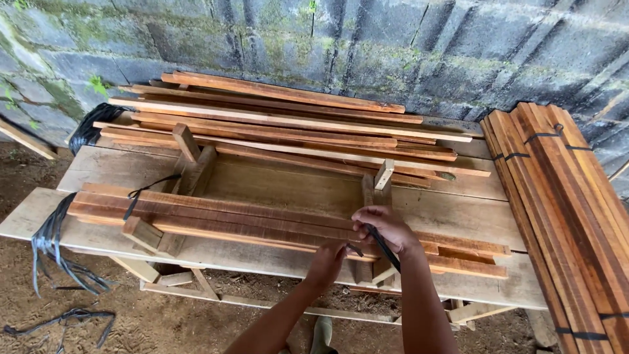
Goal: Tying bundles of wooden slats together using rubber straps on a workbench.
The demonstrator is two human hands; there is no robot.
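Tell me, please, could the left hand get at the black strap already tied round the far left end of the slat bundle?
Probably not without shifting: the left hand sits by the right hand near the bundle's right end, and the tied strap lies far along it. Nothing blocks the way.

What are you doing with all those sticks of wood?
A person is tying wooden slats together on a plank workbench. Both hands pull a black strap around the near bundle of slats: the right hand grips one end, the left hand pinches the other. The bundle's far end already has a black tie. Loose slats are piled behind, finished tied bundles lean at the right, and spare straps hang off the left edge.
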